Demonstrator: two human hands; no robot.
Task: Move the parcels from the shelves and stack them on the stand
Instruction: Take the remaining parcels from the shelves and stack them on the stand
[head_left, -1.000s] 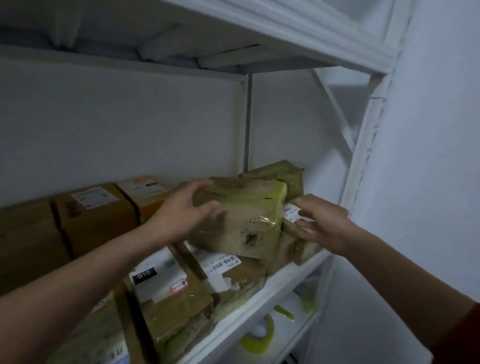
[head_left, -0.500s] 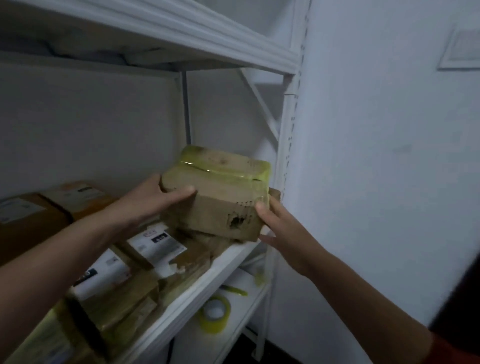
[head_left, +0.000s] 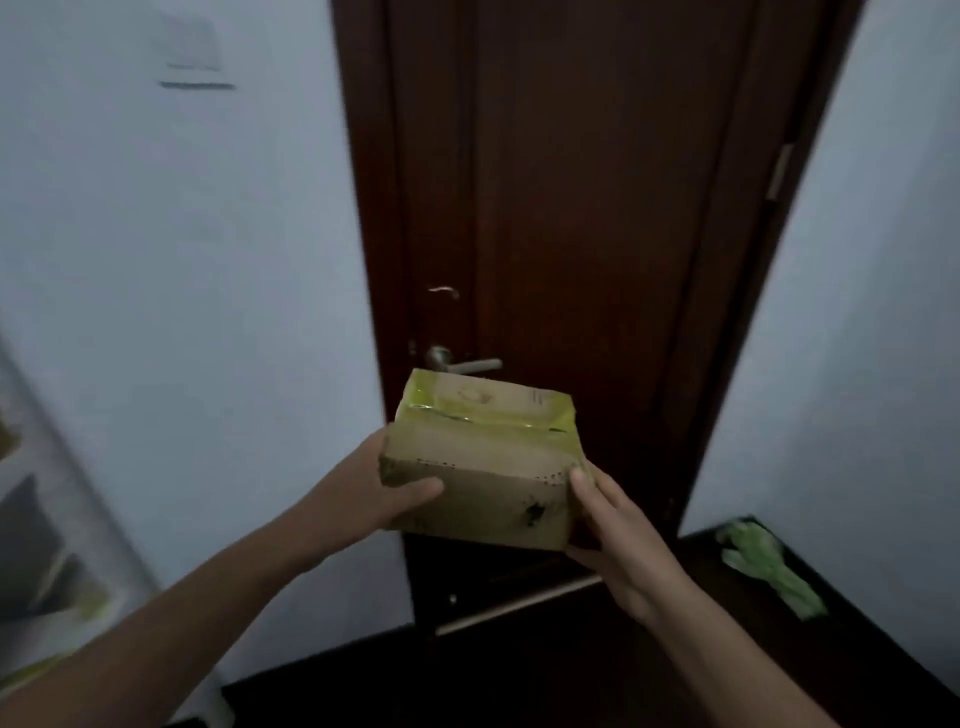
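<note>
A brown cardboard parcel (head_left: 483, 457) wrapped in yellow-green tape hangs in mid-air in front of me, held from both sides. My left hand (head_left: 363, 493) grips its left end, thumb across the front face. My right hand (head_left: 618, 535) clasps the right end from below and the side. A blurred sliver of the white shelf unit (head_left: 31, 519) shows at the far left edge. No stand is in view.
A dark brown door (head_left: 582, 208) with a metal lever handle (head_left: 462, 364) stands straight ahead between pale walls. The floor is dark. Something green and crumpled (head_left: 769, 571) lies on the floor at the right, near the wall.
Both hands lifted the parcel off the shelf and carried it away. My view has swung right from the shelves to the door.
</note>
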